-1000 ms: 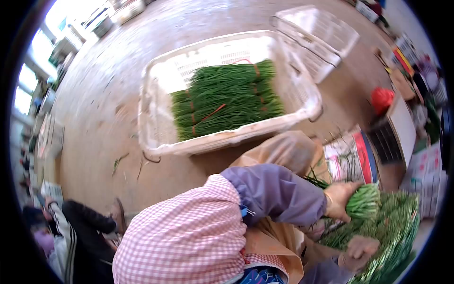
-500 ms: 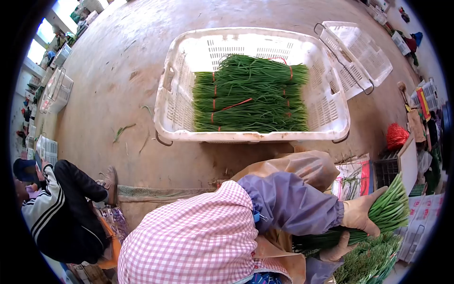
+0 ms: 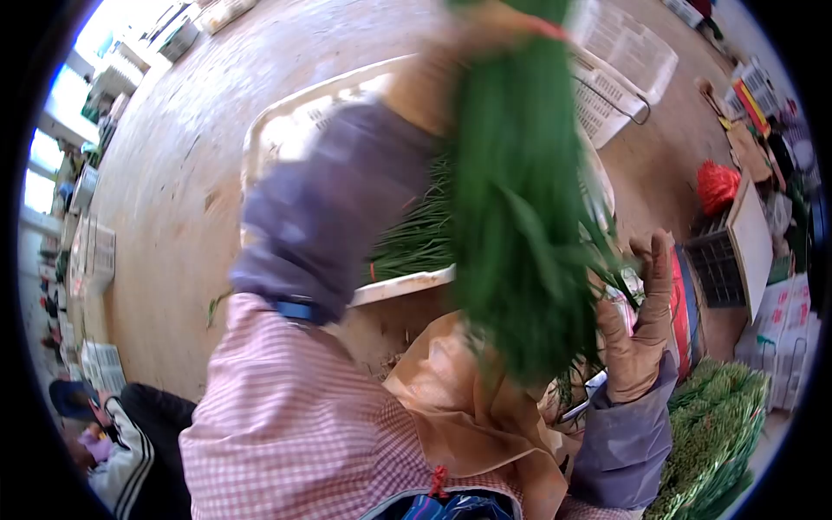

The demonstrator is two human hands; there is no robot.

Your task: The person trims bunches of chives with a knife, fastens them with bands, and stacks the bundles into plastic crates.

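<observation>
Blurred by motion, my left hand (image 3: 442,61) grips a bundle of long green stalks (image 3: 529,208) near its banded end at the top of the view. The leafy ends hang down in front of the white crate (image 3: 407,286). To the right of these ends, my right hand (image 3: 637,329) is raised with its fingers apart and holds nothing. Inside the crate, partly hidden by the bundle and my left sleeve, lie more green stalks (image 3: 416,234) with red bands. A large pile of green stalks (image 3: 711,425) lies at the lower right.
Behind the crate on the right stands another white crate (image 3: 611,108). A red bag (image 3: 719,186), a board (image 3: 752,243) and a dark crate (image 3: 719,269) are at the right. A person in a striped jacket (image 3: 126,459) sits at the lower left. More crates line the left wall.
My left hand has moved from the pile at the lower right up over the crate, lifting a bundle. My right hand has come up from the pile and opened.
</observation>
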